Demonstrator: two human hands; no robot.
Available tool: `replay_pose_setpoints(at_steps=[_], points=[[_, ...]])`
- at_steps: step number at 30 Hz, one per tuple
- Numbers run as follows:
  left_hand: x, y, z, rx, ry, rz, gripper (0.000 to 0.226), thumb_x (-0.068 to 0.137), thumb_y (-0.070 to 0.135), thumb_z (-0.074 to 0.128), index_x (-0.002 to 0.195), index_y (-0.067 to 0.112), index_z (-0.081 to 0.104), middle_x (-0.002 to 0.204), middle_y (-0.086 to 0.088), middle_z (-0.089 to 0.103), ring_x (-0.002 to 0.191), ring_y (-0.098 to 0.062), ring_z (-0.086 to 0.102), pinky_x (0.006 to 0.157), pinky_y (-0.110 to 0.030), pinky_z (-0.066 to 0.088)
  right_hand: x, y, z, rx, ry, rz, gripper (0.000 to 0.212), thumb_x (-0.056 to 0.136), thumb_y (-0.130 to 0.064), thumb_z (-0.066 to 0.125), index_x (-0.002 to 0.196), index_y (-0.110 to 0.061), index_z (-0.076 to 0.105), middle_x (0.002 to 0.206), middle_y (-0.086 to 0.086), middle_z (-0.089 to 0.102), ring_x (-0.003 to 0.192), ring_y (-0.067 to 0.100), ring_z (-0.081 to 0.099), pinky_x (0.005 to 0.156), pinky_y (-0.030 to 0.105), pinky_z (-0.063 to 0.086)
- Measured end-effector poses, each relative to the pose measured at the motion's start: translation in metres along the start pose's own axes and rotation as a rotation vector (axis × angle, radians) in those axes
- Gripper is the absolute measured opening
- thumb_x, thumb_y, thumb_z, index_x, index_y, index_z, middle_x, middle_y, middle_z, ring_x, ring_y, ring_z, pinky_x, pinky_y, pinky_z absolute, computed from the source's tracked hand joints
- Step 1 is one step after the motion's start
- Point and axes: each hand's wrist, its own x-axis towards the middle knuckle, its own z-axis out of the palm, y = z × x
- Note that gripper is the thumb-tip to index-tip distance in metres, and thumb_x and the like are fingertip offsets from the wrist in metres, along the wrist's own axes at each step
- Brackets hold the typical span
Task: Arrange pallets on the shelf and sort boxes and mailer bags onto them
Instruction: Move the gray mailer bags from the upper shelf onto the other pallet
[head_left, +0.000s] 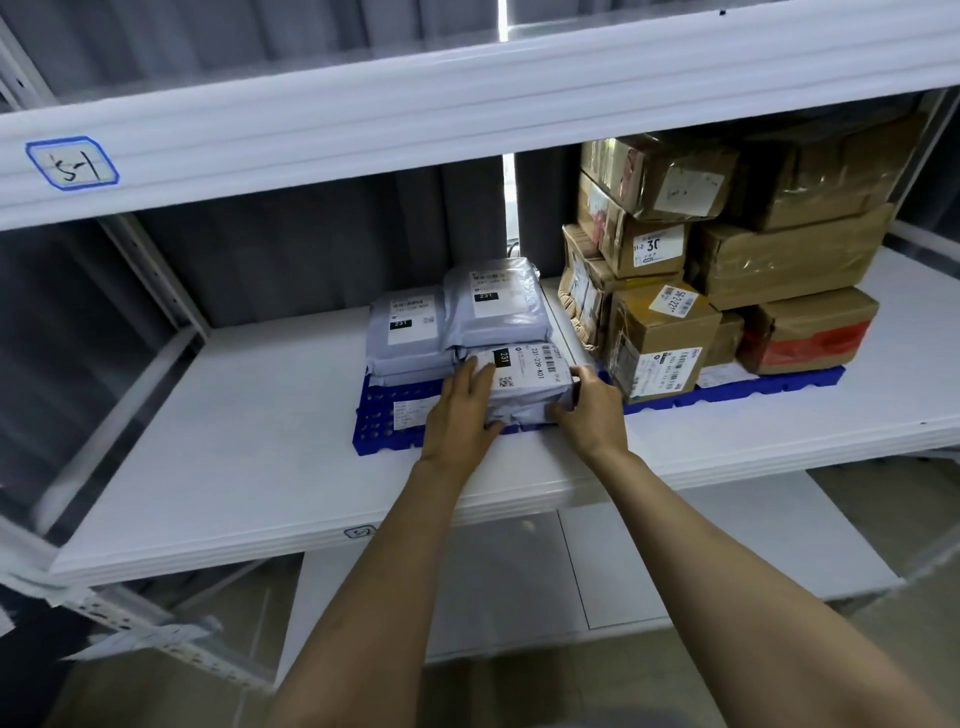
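A grey mailer bag (530, 376) with a white label lies at the front of a blue pallet (376, 423) on the white middle shelf (249, 467). My left hand (460, 413) presses on its left side and my right hand (589, 410) grips its right end. Behind it lie two more grey mailer bags (408, 330) (498, 304), stacked on others. To the right, a second blue pallet (769, 387) carries several brown cardboard boxes (660, 338) piled in layers.
The upper shelf beam (467, 109) with a blue-framed tag (71, 163) hangs low above the pile. Grey uprights (156, 275) stand at the left. A lower shelf board (519, 587) sits beneath. Shelf surface left of the pallets is bare white.
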Motion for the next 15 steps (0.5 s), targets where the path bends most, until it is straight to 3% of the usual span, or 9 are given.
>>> replay_pose_setpoints(at_steps=[4,7,11,15], points=[[-0.003,-0.002,0.002,0.011,0.072,0.046,0.072,0.079,0.042,0.072,0.137,0.009,0.045,0.146,-0.015,0.040,0.131,-0.033,0.040,0.093,-0.046,0.051,-0.001,-0.005,-0.003,-0.035,-0.021,-0.023,0.053,0.079,-0.028,0.068,0.126,-0.012,0.050,0.122,0.010,0.062,0.112,0.028,0.058,0.088,0.045,0.053],[-0.005,-0.007,-0.003,-0.066,0.177,0.014,0.079,0.079,0.060,0.059,0.137,0.009,0.044,0.143,-0.013,0.044,0.129,-0.029,0.042,0.101,-0.041,0.042,0.000,-0.009,-0.005,-0.022,0.013,-0.044,0.062,0.079,-0.039,0.068,0.130,-0.013,0.045,0.131,0.008,0.056,0.119,0.025,0.053,0.095,0.042,0.048],[0.005,-0.014,-0.016,-0.298,0.280,-0.196,0.056,0.087,0.047,0.061,0.125,0.007,0.052,0.127,-0.011,0.054,0.117,-0.026,0.049,0.092,-0.041,0.049,0.005,-0.019,-0.003,0.035,0.077,-0.034,0.057,0.088,-0.040,0.061,0.133,-0.011,0.044,0.136,0.010,0.052,0.125,0.026,0.048,0.102,0.041,0.042],[0.011,-0.016,-0.023,-0.491,0.208,-0.347,0.038,0.093,0.044,0.054,0.108,0.009,0.060,0.107,-0.007,0.067,0.095,-0.021,0.063,0.079,-0.039,0.055,0.012,-0.027,0.001,0.062,0.071,0.083,0.051,0.093,-0.036,0.055,0.135,-0.008,0.045,0.131,0.014,0.056,0.120,0.031,0.052,0.098,0.039,0.042]])
